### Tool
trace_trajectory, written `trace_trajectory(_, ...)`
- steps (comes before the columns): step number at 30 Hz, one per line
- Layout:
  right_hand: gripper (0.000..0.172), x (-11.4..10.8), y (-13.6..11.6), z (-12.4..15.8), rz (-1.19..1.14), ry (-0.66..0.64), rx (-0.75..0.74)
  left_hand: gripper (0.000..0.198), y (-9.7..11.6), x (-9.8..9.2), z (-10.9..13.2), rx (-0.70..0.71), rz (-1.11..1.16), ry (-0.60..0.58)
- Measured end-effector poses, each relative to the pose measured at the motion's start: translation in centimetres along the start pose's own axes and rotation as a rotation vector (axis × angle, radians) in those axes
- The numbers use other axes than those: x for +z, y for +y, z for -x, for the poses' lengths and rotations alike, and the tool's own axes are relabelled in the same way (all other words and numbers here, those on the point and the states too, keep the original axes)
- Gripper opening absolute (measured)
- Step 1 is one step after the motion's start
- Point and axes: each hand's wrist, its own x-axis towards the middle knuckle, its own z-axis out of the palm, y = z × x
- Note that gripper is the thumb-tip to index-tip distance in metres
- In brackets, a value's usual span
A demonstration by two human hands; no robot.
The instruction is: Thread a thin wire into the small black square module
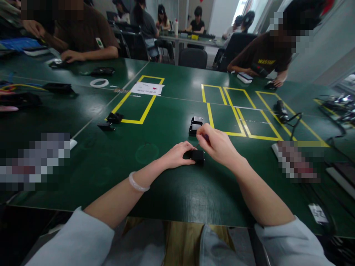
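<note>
My left hand rests on the green table with thumb and fingers gripping the left side of a small black box-shaped part. Thin metal prongs stick out at the part's right edge. Just above it, my right hand is closed around a slim tool with a dark handle. The tool's thin end points down toward the part, near my left fingertips; its exact kind is hidden. Two more small black parts, a rear one and a front one, sit close together behind my right hand.
Black pieces lie to the left by a yellow-taped rectangle. A white sheet and a white ring are farther back. On the right, a black cabled device lies inside yellow tape. Other people work across the table.
</note>
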Motion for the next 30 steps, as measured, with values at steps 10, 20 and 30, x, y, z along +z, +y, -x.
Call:
trace_trajectory(10, 0.020, 1.4, 0.8, -0.5, 0.054, -0.013, 0.074, 0.044, -0.1, 0.0, -0.1, -0.002, 0.026, -0.007)
trace_trajectory(20, 0.021, 1.9, 1.0, -0.6, 0.074, -0.037, 0.088, 0.043, -0.1, 0.1, -0.1, -0.001, 0.010, -0.003)
trace_trajectory(30, 0.028, 1.9, 0.5, -0.7, 0.258, -0.024, 0.155, 0.045, -0.3, 0.2, -0.1, -0.004, 0.008, -0.005)
